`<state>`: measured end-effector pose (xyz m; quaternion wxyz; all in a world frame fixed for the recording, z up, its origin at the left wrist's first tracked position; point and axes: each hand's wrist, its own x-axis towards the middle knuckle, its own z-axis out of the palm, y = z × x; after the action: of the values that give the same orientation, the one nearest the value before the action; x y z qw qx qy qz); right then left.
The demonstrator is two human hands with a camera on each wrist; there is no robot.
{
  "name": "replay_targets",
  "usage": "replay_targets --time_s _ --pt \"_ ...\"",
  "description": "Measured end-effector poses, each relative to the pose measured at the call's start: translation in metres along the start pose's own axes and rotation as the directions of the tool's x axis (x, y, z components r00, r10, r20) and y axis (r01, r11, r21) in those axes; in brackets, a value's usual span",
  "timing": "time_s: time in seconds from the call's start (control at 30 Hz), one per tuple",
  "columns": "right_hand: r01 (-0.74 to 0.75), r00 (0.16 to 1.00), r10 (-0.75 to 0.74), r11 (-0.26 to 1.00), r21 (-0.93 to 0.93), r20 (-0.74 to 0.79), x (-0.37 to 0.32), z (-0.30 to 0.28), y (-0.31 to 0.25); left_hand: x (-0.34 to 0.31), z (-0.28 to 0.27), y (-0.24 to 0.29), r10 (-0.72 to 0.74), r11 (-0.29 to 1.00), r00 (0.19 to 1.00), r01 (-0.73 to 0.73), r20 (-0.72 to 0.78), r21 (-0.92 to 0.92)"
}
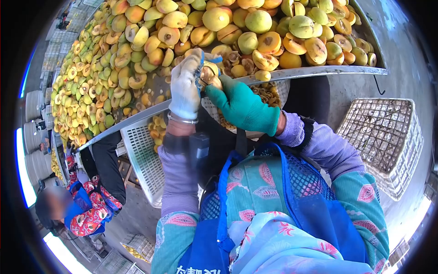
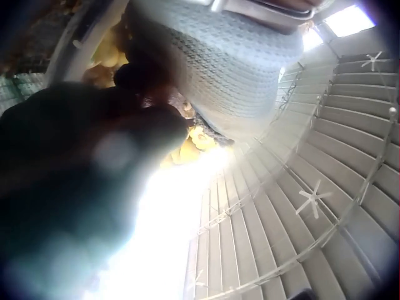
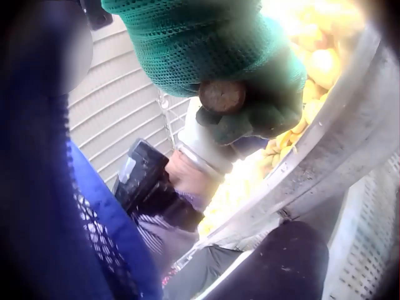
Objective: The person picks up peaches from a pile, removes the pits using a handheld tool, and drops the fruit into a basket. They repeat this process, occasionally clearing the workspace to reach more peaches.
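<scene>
My left hand [image 1: 185,86], in a white glove, grips a halved yellow fruit [image 1: 209,76] at the front rim of the metal table [image 1: 319,71]. My right hand [image 1: 237,104], in a green glove, meets it from the right, fingers against the fruit. In the right wrist view the green glove [image 3: 206,44] is curled round a small tool whose round wooden handle end [image 3: 222,95] sticks out of the fist. The left wrist view shows only the blurred white glove [image 2: 225,56] and a dark shape close to the lens. The tool's working end is hidden.
A heap of yellow-green whole and halved fruit [image 1: 182,32] covers the table. Under its rim sit a white plastic basket [image 1: 143,157] and a container of brown pits [image 1: 267,93]. A white crate [image 1: 388,134] stands on the right floor. Another person [image 1: 86,205] crouches lower left.
</scene>
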<state>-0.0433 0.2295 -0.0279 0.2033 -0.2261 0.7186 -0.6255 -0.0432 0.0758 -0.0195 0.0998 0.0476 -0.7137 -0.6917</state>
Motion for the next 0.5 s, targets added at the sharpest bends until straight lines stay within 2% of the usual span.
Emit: replay_targets --time_s 0.07,0.13,0.23,0.3,0.33,0.37,0.4,0.47,0.5 --pt "0.008 0.999 -0.007 1.0 0.029 -0.032 -0.003 0.005 0.005 0.003 0.003 0.002 0.016 1.0 0.999 -0.016 0.045 -0.001" --pt "-0.024 0.998 0.027 0.998 0.065 -0.055 -0.006 0.01 0.006 0.003 0.005 0.006 -0.044 0.999 0.999 0.043 0.009 0.028" --pt "-0.024 0.999 0.025 0.999 0.027 -0.027 -0.009 0.007 0.002 -0.003 0.005 0.002 -0.009 0.999 1.0 0.01 -0.018 0.053" --pt "-0.1 0.993 0.089 0.985 0.141 0.08 -0.005 -0.002 0.002 -0.005 0.004 -0.004 -0.045 0.999 0.999 0.045 -0.019 -0.006" --pt "-0.139 0.984 0.113 0.972 0.19 0.14 -0.003 -0.006 0.002 -0.004 0.002 -0.005 -0.11 0.992 0.994 0.108 -0.018 -0.068" --pt "-0.223 0.972 0.196 0.938 0.264 0.126 -0.002 -0.009 -0.002 -0.003 0.001 -0.005 -0.174 0.977 0.985 0.171 -0.015 -0.127" --pt "-0.301 0.954 0.276 0.892 0.337 0.121 -0.001 -0.012 -0.007 -0.003 0.003 -0.003 -0.178 0.974 0.981 0.164 -0.082 -0.156" --pt "-0.279 0.958 0.284 0.885 0.373 0.042 0.002 -0.012 -0.007 -0.002 0.011 0.001 -0.189 0.967 0.959 0.145 -0.211 -0.208" --pt "-0.186 0.977 0.209 0.926 0.328 -0.036 0.003 -0.01 0.0 -0.002 0.009 0.001 -0.124 0.977 0.974 0.086 -0.192 -0.195"
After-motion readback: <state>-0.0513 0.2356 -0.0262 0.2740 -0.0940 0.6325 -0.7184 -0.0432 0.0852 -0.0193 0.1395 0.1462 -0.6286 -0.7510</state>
